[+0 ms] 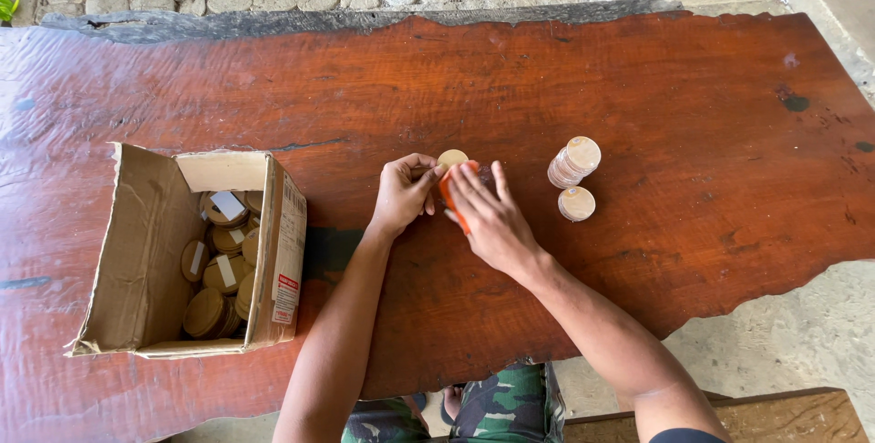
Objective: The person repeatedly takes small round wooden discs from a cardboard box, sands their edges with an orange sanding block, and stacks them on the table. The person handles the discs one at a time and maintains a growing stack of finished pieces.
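Over the middle of a reddish-brown slab wood table (547,87), our left hand (401,195) pinches a small round pale wooden disc (452,158). Our right hand (488,215), touching it from the right, curls around what may be an orange cloth (447,192). Right of both hands lies a leaning stack of matching discs (572,162); a cardboard box (146,252) of them sits left.

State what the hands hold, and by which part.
The left hand pinches a round wooden disc at its left edge; the right hand presses an orange piece against it.
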